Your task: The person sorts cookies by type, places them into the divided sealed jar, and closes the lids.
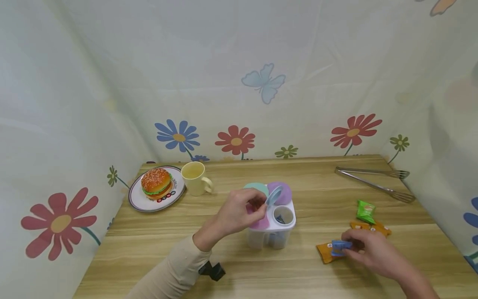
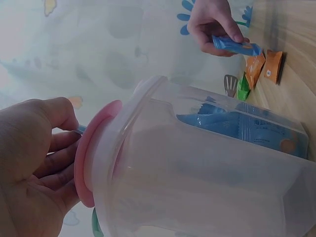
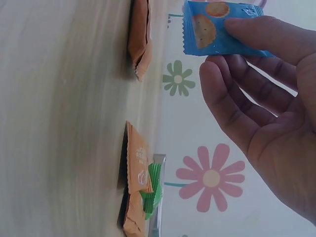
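Observation:
My left hand [image 1: 235,211] pinches a small light-blue lid [image 1: 274,195] tilted up beside the round opening [image 1: 285,216] of a white four-part storage box [image 1: 292,224]. Whether the lid is still joined to the box cannot be told. Pink [image 2: 85,163], green [image 1: 257,187] and purple [image 1: 281,192] lids cover the other compartments. Through the clear wall, blue packets [image 2: 261,131] show in one compartment. To the right of the box, my right hand [image 1: 377,253] holds a blue biscuit packet [image 3: 207,34] between thumb and fingers, above the table near an orange packet [image 1: 323,252].
More orange packets [image 1: 381,228] and a green packet [image 1: 366,211] lie at the right. Metal tongs [image 1: 373,179] rest behind them. A yellow mug [image 1: 195,180] and a plate [image 1: 143,204] bearing a burger [image 1: 157,182] stand at the back left. Flower-printed cloth [image 1: 209,91] surrounds the table.

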Demonstrator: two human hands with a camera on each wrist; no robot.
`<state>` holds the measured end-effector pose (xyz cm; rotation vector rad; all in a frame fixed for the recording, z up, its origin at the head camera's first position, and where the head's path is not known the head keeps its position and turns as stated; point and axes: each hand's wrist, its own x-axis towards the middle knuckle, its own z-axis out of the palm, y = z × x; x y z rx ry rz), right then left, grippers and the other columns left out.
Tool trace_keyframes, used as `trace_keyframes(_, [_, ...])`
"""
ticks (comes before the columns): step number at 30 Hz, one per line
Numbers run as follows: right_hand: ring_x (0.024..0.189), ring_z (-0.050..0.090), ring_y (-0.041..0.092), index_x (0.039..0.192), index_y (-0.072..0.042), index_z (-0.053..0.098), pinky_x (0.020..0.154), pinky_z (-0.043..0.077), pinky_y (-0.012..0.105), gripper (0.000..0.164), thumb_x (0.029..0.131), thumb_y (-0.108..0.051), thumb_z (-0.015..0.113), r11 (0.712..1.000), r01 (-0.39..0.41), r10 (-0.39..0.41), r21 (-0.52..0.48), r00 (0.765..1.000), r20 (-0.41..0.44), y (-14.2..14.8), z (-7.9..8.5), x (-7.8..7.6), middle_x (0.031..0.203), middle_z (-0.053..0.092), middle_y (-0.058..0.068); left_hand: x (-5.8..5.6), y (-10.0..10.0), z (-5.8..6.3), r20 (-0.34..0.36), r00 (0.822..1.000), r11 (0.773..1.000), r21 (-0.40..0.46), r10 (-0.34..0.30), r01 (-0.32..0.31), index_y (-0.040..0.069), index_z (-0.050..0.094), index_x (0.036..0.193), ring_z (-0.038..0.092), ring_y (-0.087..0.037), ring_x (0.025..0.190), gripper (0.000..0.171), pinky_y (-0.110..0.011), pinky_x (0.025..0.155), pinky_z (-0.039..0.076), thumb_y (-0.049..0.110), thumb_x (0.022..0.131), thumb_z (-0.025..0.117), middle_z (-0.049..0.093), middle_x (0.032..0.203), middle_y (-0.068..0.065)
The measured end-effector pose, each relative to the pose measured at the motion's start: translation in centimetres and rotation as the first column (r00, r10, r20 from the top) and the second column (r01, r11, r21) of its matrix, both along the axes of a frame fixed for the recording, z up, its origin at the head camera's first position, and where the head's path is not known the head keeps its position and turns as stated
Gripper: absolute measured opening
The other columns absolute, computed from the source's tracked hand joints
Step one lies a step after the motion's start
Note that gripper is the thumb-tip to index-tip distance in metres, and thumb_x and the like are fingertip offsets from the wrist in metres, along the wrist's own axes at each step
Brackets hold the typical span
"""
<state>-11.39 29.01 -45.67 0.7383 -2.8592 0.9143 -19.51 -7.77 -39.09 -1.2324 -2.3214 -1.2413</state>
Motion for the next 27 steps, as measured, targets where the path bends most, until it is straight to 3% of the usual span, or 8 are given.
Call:
trace_keyframes(4, [0.074,0.058,-0.006,0.093,-0.018,0.066,0.060,0.054,0.019,0.022,0.078,-0.009,0.079,1.000,-0.009,0.009,-0.014,1.000,-0.010,-0.2,0.2,-0.1,0.087,0.065,-0.013,0.0,0.0,0.1,0.001,1.000,1.000,0.000,0.002,-0.002,0.004,0.068,0.094,0.059,-0.005,0.070,0.013,-0.017,0.063,0.055,0.006,0.082,0.073,0.067,0.082,-0.003])
trace_keyframes(16, [0.071,0.058,-0.007,0.093,-0.017,0.066,0.059,0.054,0.020,0.026,0.075,-0.003,0.078,0.999,-0.034,0.026,-0.043,0.986,-0.167,-1.4,0.8,-1.1,0.083,0.068,-0.010,-0.1,0.0,-0.1,0.004,1.000,1.000,-0.003,0.003,-0.003,0.004,0.069,0.093,0.059,-0.005,0.070,0.012,-0.016,0.063,0.055,0.004,0.081,0.072,0.067,0.082,-0.001])
trace_keyframes(27, [0.070,0.057,-0.007,0.096,-0.014,0.069,0.056,0.053,0.021,0.024,0.076,-0.003,0.078,0.998,-0.024,0.010,-0.060,0.973,-0.229,-2.6,2.4,-1.9,0.082,0.068,-0.013,-0.1,-0.1,-0.2,0.002,1.000,1.000,-0.003,-0.001,0.001,0.005,0.069,0.094,0.058,-0.004,0.069,0.012,-0.015,0.063,0.054,0.005,0.082,0.072,0.067,0.082,-0.001])
